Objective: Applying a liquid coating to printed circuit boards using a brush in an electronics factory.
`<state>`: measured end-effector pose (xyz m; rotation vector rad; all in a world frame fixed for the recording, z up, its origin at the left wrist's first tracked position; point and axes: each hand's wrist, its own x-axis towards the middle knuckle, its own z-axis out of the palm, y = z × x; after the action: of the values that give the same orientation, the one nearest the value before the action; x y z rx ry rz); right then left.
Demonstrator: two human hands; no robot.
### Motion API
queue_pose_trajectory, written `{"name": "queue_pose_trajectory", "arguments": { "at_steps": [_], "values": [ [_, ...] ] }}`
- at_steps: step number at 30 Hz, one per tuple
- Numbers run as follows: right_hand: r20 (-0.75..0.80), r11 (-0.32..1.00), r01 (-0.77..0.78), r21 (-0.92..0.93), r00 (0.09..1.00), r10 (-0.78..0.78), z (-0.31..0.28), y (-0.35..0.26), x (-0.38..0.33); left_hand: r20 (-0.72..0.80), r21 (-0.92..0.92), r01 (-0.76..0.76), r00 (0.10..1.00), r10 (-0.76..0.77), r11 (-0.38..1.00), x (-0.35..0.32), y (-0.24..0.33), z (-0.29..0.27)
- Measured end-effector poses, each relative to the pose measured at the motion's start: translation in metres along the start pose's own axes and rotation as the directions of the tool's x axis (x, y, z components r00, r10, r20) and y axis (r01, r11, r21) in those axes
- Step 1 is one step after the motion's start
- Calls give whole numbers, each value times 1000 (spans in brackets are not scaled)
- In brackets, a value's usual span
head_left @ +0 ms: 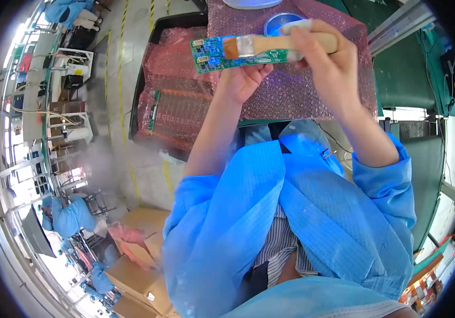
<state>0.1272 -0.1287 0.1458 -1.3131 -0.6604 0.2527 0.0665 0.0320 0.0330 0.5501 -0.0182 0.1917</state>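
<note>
Two hands work above the bench's pink bubble wrap (312, 95), near its far edge: the left hand (243, 79) is clamped under a green circuit board (222, 53), long axis lying left to right. The right hand (328, 63), nearer the board's right end, grips a wooden-handled brush (270, 45), bristles resting on the board, open room leftward.

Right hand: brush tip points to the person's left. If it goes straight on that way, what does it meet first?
The right hand holds a brush whose bristles already lie on the green circuit board. It would likely sweep along that board; depth unclear.
</note>
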Motion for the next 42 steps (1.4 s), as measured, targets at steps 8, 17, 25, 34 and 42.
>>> {"name": "queue_pose_trajectory", "arguments": {
  "at_steps": [8, 17, 25, 34, 42],
  "values": [
    [28, 999, 44, -30, 999, -43, 20, -11, 14, -191, -12, -108, 976, 104, 994, 14, 25, 6],
    [-38, 988, 60, -145, 997, -67, 29, -14, 25, -193, 72, -201, 958, 212, 977, 16, 38, 1],
    [-33, 995, 23, 100, 999, -20, 44, -6, 31, -66, 84, -189, 979, 195, 978, 17, 39, 1],
    [116, 999, 17, 31, 993, -21, 42, 3, 18, -160, 154, -126, 976, 151, 980, 12, 40, -18],
    [6, 994, 54, 95, 998, -55, 31, 2, 35, -127, 113, -126, 982, 140, 986, 4, 39, -15]
  ]
}}
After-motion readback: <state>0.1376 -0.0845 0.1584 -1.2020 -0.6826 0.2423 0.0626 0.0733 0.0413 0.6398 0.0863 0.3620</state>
